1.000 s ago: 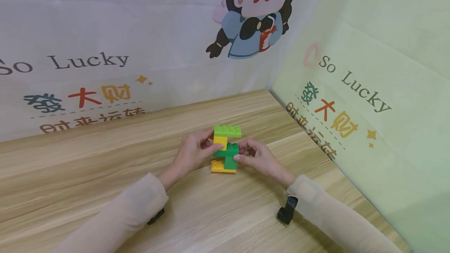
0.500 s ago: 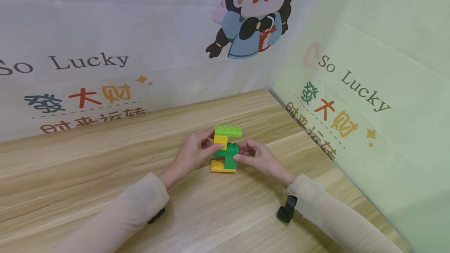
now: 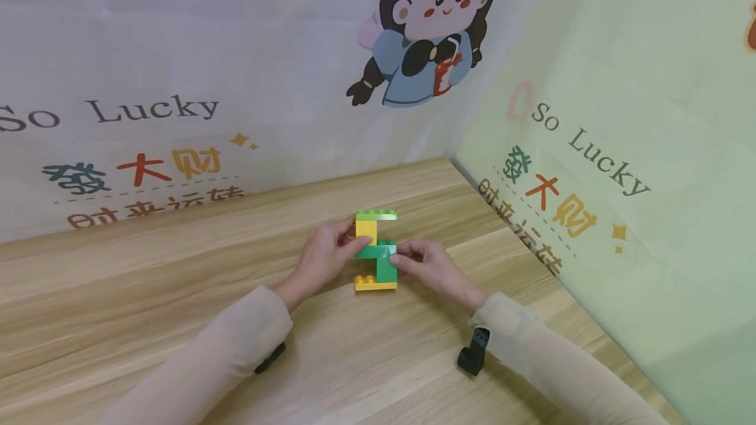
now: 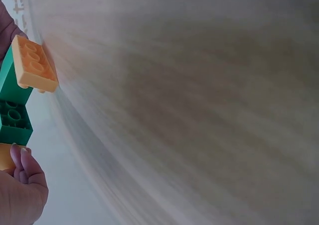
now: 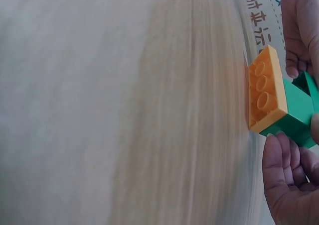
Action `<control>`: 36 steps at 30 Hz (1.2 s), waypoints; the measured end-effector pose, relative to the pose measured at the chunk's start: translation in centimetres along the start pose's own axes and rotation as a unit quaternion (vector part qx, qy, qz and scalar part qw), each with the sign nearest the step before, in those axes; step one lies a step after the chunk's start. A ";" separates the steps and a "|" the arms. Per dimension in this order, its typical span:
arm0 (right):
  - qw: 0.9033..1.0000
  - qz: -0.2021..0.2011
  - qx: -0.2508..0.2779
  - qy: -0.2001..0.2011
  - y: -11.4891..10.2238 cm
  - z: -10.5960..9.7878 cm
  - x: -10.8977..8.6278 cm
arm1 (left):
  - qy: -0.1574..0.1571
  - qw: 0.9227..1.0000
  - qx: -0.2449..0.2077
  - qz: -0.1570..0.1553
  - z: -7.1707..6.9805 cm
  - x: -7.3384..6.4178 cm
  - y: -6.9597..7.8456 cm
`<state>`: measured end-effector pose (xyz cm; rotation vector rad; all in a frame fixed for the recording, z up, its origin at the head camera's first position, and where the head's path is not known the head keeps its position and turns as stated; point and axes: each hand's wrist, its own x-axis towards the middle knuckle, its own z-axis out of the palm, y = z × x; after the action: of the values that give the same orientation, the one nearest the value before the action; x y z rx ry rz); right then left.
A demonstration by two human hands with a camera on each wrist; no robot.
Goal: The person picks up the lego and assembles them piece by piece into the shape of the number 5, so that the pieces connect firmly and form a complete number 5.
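Note:
Both hands hold a stack of toy building bricks, joined in a stepped S shape. A lime green brick [image 3: 376, 215] tops it, over a yellow brick [image 3: 366, 231]. Below come a long green brick [image 3: 369, 252], a second green brick [image 3: 386, 271] and an orange base brick [image 3: 375, 286]. The left hand [image 3: 321, 253] pinches the yellow brick from the left, thumb in front. On the right side, the right hand [image 3: 436, 269] pinches the green bricks. Both wrist views show the hollow underside of the orange brick [image 5: 268, 88], raised off the table.
A wood-grain table [image 3: 331, 353] lies beneath the hands. Printed cloth walls [image 3: 266, 31] with lettering and a cartoon figure stand at the back and right. A black wrist camera [image 3: 474, 351] hangs below the right sleeve, another dark device [image 3: 270, 358] below the left.
The stack has tilted so its front faces the head camera more; the lime brick's studs now show edge-on. Both hands keep their grip. The head view has shifted slightly.

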<state>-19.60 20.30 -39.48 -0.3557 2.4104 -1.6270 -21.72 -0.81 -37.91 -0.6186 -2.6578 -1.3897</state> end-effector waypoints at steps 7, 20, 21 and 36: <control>0.999 0.006 -0.021 0.028 0.2 0.5 0.5 | 0.000 1.000 0.008 -0.018 0.2 0.7 -0.5; 0.998 0.046 -0.030 0.045 -0.4 0.8 1.3 | -0.021 0.992 0.020 -0.122 0.3 1.7 -1.2; 0.997 0.049 -0.031 0.045 -0.4 0.8 1.3 | -0.021 0.992 0.022 -0.126 0.3 1.8 -1.2; 0.994 0.082 -0.047 0.052 0.0 0.7 2.4 | -0.023 0.986 0.049 -0.158 0.6 2.6 -1.8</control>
<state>-21.63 18.90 -39.79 -0.0871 2.5235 -1.5002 -24.68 -0.40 -38.98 -0.2272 -2.9385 -1.3124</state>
